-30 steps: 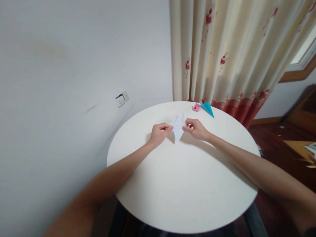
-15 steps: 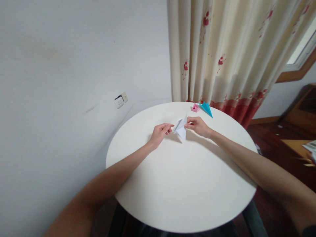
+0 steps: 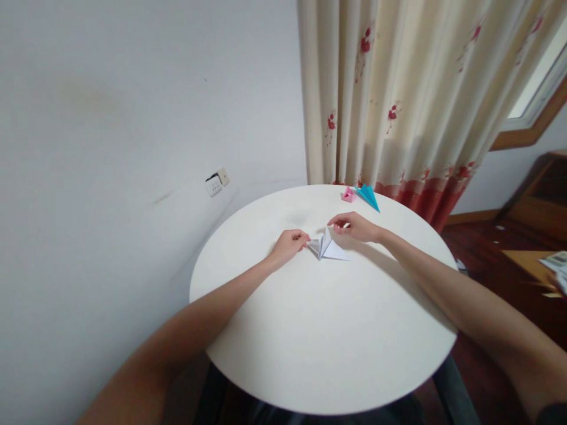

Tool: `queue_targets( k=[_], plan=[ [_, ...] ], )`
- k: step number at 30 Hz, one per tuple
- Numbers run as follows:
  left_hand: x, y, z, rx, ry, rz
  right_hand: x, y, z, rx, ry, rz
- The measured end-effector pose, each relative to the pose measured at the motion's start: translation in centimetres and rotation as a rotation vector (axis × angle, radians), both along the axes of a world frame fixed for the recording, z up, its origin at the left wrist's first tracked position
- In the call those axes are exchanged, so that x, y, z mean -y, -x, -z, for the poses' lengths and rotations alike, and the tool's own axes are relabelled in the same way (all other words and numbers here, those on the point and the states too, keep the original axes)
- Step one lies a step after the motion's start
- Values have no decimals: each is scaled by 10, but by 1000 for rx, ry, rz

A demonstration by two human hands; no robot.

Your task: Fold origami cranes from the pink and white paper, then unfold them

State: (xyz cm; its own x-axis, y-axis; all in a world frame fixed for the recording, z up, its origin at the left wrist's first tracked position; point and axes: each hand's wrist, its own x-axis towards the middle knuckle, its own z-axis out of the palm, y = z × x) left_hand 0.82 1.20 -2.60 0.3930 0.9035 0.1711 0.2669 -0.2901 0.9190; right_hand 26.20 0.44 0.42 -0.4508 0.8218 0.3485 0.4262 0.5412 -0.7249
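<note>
A folded white paper crane (image 3: 325,249) rests on the round white table (image 3: 328,330), with one pointed part standing up and a flat wing spread to the right. My left hand (image 3: 290,245) is closed, its thumb and forefinger pinching the crane's left tip. My right hand (image 3: 354,227) hovers on the other side with fingers bent and a little apart. Its forefinger reaches the top of the upright point; whether it touches is too small to tell.
At the table's far edge lie a pink folded paper piece (image 3: 348,195) and a blue paper plane (image 3: 368,198). Behind them hangs a cream curtain (image 3: 376,118) with red flowers. A white wall with a socket (image 3: 214,186) stands on the left.
The white paper crane has been lowered and turned, its wing now pointing right. My left hand has closed on its left tip. My right hand has let go of the part it pinched.
</note>
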Motion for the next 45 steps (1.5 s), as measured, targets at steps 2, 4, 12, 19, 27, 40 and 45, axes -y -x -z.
queue_targets(
  k=[2,4,12,19,27,40,45],
  plan=[
    [0,0,0,5,-8,-12,-1,-4,-3,52,-38,52],
    [1,-1,-1,19,3,-20,-1,-8,-7,101,-30,95],
    [12,-4,-11,-43,-111,99,24,16,-13,136,166,199],
    [18,-5,-14,-140,-263,273,31,38,4,149,184,170],
    [-8,7,0,-161,-213,-45,13,16,6,249,24,75],
    [-9,16,-3,-332,-357,-47,-7,3,19,244,-65,68],
    [-14,23,-2,-372,-357,-31,-7,1,19,225,-47,69]
  ],
)
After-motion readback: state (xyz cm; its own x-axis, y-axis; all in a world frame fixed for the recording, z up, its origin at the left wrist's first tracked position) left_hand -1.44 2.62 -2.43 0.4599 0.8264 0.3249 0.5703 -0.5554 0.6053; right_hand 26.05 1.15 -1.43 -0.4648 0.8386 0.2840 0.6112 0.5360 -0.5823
